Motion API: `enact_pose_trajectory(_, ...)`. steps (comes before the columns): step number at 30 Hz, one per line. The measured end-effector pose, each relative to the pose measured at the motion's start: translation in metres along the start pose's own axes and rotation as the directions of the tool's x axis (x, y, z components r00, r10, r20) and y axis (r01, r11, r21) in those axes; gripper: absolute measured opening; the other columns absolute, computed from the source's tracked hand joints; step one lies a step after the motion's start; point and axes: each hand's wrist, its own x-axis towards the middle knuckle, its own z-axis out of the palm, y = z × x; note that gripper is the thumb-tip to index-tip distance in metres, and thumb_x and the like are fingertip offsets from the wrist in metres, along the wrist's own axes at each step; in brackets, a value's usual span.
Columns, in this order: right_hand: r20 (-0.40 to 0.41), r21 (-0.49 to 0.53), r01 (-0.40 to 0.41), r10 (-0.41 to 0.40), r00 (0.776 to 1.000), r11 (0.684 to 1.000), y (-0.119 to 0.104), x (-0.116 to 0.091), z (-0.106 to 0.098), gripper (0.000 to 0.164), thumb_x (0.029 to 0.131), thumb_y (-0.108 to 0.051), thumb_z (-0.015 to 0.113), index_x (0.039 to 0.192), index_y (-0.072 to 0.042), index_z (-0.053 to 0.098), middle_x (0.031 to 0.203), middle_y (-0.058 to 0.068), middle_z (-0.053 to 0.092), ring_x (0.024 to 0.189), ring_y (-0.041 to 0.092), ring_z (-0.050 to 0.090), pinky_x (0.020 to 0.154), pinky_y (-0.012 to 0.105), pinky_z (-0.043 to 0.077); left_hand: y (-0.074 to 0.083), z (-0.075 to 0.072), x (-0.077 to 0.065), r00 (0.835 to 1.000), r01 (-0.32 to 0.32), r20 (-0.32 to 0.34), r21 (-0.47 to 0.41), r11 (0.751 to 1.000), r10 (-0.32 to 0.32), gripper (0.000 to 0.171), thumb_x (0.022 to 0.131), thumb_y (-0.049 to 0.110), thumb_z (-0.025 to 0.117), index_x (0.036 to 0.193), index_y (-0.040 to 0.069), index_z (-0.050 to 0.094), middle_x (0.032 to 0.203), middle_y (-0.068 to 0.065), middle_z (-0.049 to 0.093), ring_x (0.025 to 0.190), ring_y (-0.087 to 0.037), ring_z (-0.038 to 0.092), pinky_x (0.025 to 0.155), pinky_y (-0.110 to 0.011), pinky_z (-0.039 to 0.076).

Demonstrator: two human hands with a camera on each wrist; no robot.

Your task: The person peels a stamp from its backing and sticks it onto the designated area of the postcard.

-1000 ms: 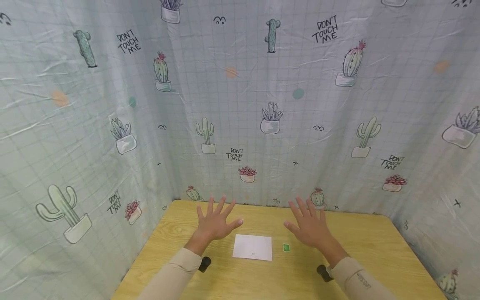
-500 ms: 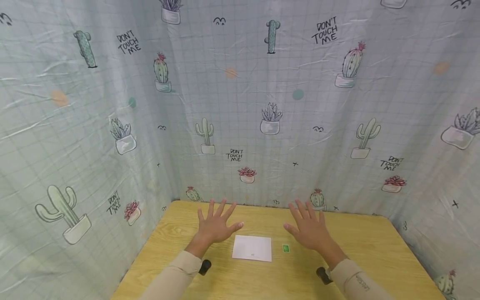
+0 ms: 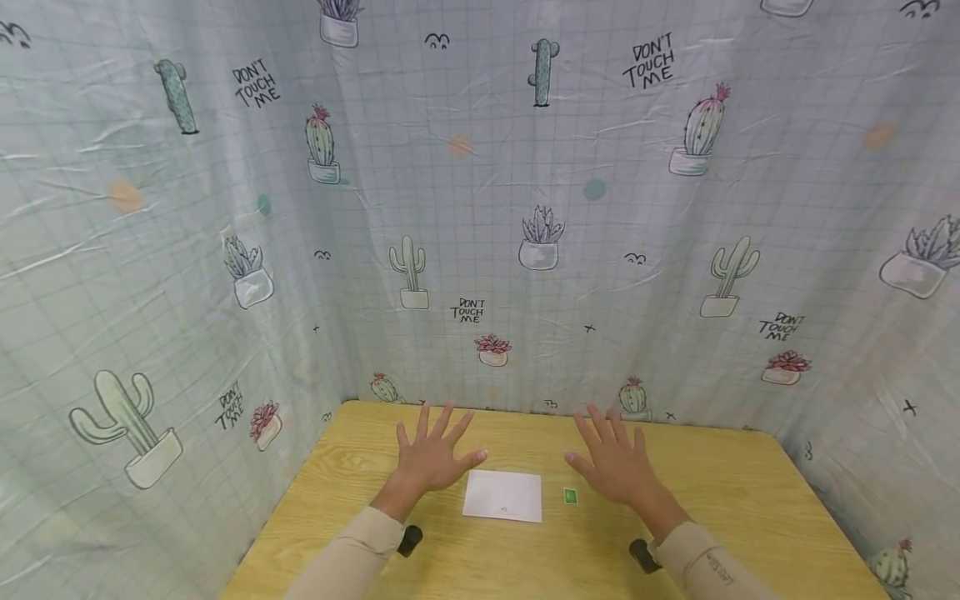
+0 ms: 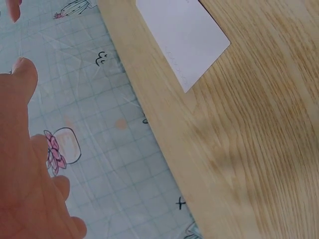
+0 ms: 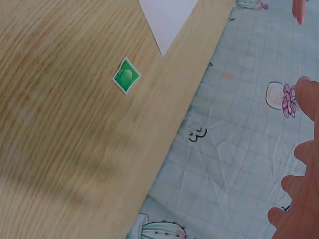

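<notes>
The left hand (image 3: 429, 461) and the right hand (image 3: 617, 467) are hovering above the bench (image 3: 487, 567), fingers straight and spread, thumbs pointing inward. Between the wrists, a white rectangular paper (image 3: 502, 493) is lying flat; just right of it, a small green piece (image 3: 571, 497) with a white border is showing a pale round motif.

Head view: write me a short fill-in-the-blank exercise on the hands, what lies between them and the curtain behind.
1. The small piece beside the white paper is ____ with a pale border.
2. In the head view, the small piece lies to the ____ of the white paper.
3. The left hand and the right hand hold ____.
4. The curtain is printed with "DON'T ____ ME".

Missing words: green; right; nothing; TOUCH.
</notes>
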Motion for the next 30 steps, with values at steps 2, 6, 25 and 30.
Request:
enact_pose_trajectory(2,0.006,0.003,0.001,-0.001,1.000,1.000,-0.001,-0.001,0.000,0.074,0.104,-0.053,0.055,0.163,-0.012,0.035,0.173,0.018,0.025,0.157,0.054,0.018,0.114,0.087,0.014,-0.001,0.001,-0.001,1.000,-0.003,-0.001,-0.001,1.000,0.003,0.081,0.097,0.077,0.046,0.165,0.036,0.030,0.177,-0.006,0.019,0.163,-0.047,0.005,0.117,-0.086,0.004)
enact_pose_trajectory(6,0.040,0.000,-0.007,0.007,0.999,1.000,-0.004,-0.002,-0.003,0.073,0.106,-0.051,0.054,0.164,-0.013,0.033,0.173,0.018,0.023,0.158,0.053,0.017,0.115,0.086,0.015,-0.003,0.005,-0.002,1.000,-0.006,-0.004,0.005,1.000,0.006,0.080,0.097,0.076,0.047,0.165,0.035,0.031,0.176,-0.005,0.019,0.162,-0.048,0.007,0.116,-0.086,0.006)
enact_pose_trajectory(25,0.079,0.000,-0.045,0.045,0.996,0.999,-0.002,-0.007,0.007,0.072,0.106,-0.047,0.056,0.164,-0.013,0.033,0.173,0.017,0.023,0.160,0.048,0.015,0.117,0.085,0.012,-0.006,0.017,-0.005,1.000,-0.023,-0.003,-0.024,0.999,0.023,0.081,0.097,0.076,0.047,0.164,0.033,0.033,0.175,-0.008,0.023,0.162,-0.049,0.008,0.116,-0.086,0.005)
enact_pose_trajectory(30,0.081,-0.001,-0.053,0.053,0.995,0.999,-0.004,-0.008,0.010,0.072,0.105,-0.048,0.057,0.164,-0.013,0.033,0.174,0.017,0.023,0.160,0.048,0.017,0.117,0.085,0.013,-0.005,0.019,-0.006,1.000,-0.022,-0.011,-0.015,1.000,0.022,0.080,0.097,0.075,0.048,0.164,0.034,0.033,0.175,-0.008,0.024,0.162,-0.049,0.009,0.116,-0.086,0.007)
